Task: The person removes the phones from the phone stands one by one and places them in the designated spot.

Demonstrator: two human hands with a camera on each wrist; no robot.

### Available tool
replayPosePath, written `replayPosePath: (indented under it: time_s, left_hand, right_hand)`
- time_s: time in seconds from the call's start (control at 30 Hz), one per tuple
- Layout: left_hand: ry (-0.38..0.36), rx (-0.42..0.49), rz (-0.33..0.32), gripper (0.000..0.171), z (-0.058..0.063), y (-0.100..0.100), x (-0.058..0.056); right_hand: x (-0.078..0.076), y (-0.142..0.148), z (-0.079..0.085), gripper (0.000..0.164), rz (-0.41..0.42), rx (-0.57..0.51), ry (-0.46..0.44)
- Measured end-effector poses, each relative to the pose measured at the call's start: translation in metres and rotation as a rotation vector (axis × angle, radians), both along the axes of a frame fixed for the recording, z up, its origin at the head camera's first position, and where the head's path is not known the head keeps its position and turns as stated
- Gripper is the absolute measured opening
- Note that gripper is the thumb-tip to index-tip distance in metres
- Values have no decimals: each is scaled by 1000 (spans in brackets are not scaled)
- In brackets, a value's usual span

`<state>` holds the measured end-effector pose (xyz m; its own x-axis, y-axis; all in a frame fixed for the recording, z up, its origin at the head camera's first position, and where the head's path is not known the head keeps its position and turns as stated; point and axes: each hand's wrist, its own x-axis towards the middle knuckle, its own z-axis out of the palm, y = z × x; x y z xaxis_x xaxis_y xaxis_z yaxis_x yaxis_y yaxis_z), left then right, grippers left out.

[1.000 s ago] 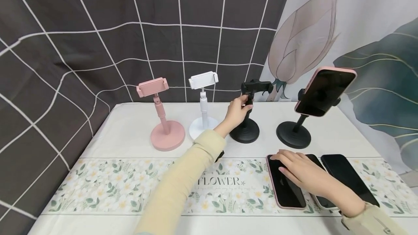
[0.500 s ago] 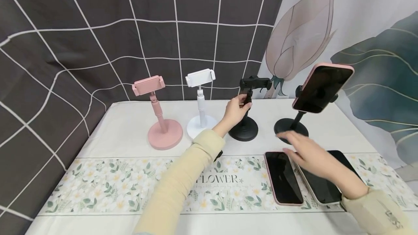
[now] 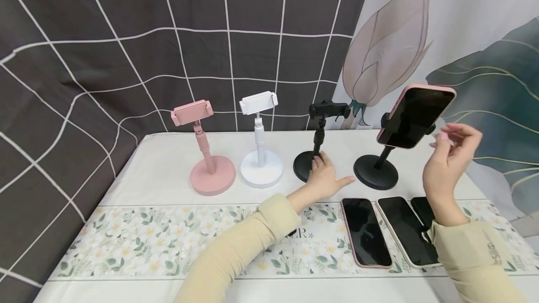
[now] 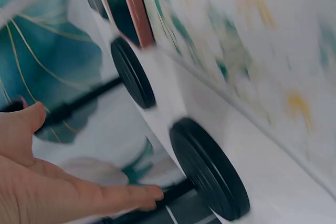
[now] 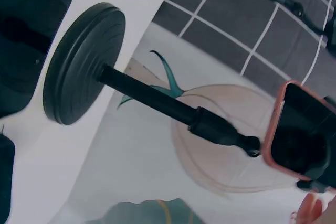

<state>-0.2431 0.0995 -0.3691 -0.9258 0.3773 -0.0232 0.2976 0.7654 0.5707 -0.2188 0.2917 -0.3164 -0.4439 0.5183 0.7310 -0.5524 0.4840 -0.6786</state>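
My left hand (image 3: 323,179) is at the empty black phone stand (image 3: 318,141), low by its round base. Its thumb spreads to the right and its fingers reach out, holding nothing. In the left wrist view the fingertips overlap that stand's pole. To the right, a second black phone stand (image 3: 376,172) bears a tilted pink-edged phone (image 3: 417,116). Raised beside that phone's lower right edge is my right hand (image 3: 448,172), its fingers loosely bent around nothing. Only its fingertips (image 5: 308,211) show in the right wrist view, just below the phone's clamp.
A pink phone stand (image 3: 212,174) and a white phone stand (image 3: 262,168) stand at the left, both without phones. In front lie a pink-edged phone (image 3: 366,232), a white-edged phone (image 3: 408,232) and a black phone (image 3: 422,210) partly behind my right arm. A grid-patterned cloth (image 3: 202,8) hangs behind.
My left hand has let go of the empty black stand's pole and dropped toward its base. The right hand has risen from over the flat phones to beside the mounted phone.
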Motion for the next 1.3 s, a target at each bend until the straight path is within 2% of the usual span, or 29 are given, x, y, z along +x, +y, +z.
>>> replayPosePath:
  time_s: [0.07,0.13,0.2,0.3,0.4,0.43,0.53,0.6,0.67,0.87,1.03,1.17,1.3]
  left_hand:
    - [-11,159,-76,85,3,4,4]
    - [12,321,-157,74,10,9,3]
    - [73,437,-218,66,21,15,-1]
    - [208,537,-259,57,39,25,-7]
    - [315,577,-232,51,56,35,-14]
    - [330,585,-221,50,62,38,-16]
    - [301,587,-189,47,72,46,-21]
    - [268,572,-171,46,76,50,-24]
    - [264,554,-152,42,77,54,-26]
    - [358,521,-87,31,76,62,-29]
    - [421,467,-54,29,77,65,-24]
    - [470,373,-40,29,78,62,-22]
    - [508,312,-62,30,79,52,-17]
  right_hand:
    - [-4,2,1,23,-20,-62,-39]
    - [-8,3,1,23,39,-166,-64]
    - [-10,2,-1,23,144,-309,-43]
    - [-12,0,-6,21,308,-510,47]
    - [-13,-2,-9,23,403,-591,115]
    - [-14,-2,-10,25,416,-598,127]
    - [-16,-2,-11,29,425,-608,141]
    - [-18,-1,-12,30,418,-616,141]
    - [-20,-1,-12,31,424,-628,155]
    - [-23,1,-11,31,468,-665,232]
    - [-19,0,-5,33,479,-728,217]
    - [-17,-2,-3,34,557,-751,230]
    - [-11,-6,-2,33,637,-727,224]
